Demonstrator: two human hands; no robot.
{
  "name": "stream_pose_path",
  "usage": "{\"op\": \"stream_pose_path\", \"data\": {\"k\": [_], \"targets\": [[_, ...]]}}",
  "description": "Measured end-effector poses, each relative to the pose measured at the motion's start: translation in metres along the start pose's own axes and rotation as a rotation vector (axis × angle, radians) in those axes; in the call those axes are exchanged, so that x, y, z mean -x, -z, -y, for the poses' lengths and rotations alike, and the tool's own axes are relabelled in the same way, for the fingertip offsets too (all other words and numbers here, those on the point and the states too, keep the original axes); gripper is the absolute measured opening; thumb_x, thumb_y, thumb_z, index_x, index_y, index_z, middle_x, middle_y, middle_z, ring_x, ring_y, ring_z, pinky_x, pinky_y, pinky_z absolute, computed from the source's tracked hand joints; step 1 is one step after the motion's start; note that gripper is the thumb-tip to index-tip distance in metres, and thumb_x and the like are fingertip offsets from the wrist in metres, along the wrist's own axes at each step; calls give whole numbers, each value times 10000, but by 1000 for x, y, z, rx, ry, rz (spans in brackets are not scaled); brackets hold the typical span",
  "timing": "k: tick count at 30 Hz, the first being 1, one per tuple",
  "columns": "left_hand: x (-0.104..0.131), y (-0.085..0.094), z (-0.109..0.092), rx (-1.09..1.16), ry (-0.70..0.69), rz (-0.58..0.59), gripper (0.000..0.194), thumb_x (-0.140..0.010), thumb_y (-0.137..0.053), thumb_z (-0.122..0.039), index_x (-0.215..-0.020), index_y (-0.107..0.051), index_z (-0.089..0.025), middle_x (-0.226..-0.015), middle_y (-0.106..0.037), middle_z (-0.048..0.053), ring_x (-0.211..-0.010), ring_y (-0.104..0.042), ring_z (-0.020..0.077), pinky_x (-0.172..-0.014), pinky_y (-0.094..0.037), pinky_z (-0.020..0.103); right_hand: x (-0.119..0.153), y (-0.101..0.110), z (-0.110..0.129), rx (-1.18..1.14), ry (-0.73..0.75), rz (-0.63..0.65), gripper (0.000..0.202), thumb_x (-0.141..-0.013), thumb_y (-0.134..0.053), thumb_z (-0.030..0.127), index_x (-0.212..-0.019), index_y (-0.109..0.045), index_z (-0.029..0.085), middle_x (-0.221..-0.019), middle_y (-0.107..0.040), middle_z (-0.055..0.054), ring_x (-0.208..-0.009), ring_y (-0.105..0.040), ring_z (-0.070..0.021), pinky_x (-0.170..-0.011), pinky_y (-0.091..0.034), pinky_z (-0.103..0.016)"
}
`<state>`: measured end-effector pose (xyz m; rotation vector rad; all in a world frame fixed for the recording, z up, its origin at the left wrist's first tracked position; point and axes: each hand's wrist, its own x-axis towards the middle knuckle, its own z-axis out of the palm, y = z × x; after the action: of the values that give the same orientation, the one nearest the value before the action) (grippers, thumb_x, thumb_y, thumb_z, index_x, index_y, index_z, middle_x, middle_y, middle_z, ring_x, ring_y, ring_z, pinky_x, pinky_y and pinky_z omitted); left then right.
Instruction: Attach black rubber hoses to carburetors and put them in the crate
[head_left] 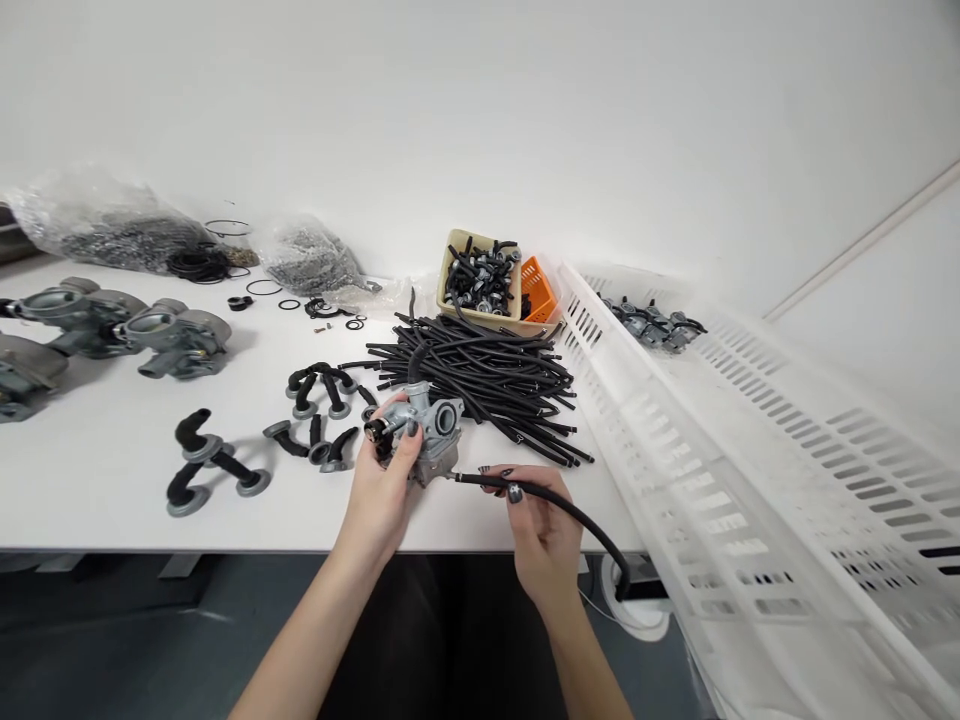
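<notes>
A grey metal carburetor [435, 430] with a short black tube on top is held in my left hand [386, 490], thumb on its front. My right hand [544, 520] pinches a long black hose [574, 512] close to its left end. That end meets a small nozzle at the carburetor's lower right; how far it is pushed on cannot be told. The hose's free end curves down past the table's front edge. Behind the carburetor lies a pile of black hoses [480, 375].
Black elbow tubes with grey caps [202, 450] lie left of my hands, more carburetors [180, 340] farther left. Behind are a cream bin [442, 295] of small parts, an orange basket [551, 290] and plastic bags [307, 255]. A white slotted crate [675, 450] stands at the right.
</notes>
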<state>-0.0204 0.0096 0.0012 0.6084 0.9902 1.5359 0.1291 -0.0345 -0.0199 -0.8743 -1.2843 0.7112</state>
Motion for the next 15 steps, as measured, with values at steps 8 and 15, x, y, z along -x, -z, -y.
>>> {"op": "stream_pose_path", "data": {"k": [8,15], "targets": [[-3,10,8,-205,-133,63,695,-709,-808,-506,-1323,-543,-313,-1168,-654,44,-1089,-613,232,-1073,-408,431,-5,2,3,196,-20,80,104,-901,-604,173,-932,-683,233,-895,-715,-48,-866,-698,-183,-766,-574,-302],[0,3,3,-165,-141,-9,630,-627,-861,-497,-1187,-641,-311,-1083,-680,19,-1037,-616,191,-979,-458,284,-6,-4,8,212,-30,56,97,-887,-618,185,-893,-706,225,-858,-721,-56,-840,-696,-199,-729,-570,-314]]}}
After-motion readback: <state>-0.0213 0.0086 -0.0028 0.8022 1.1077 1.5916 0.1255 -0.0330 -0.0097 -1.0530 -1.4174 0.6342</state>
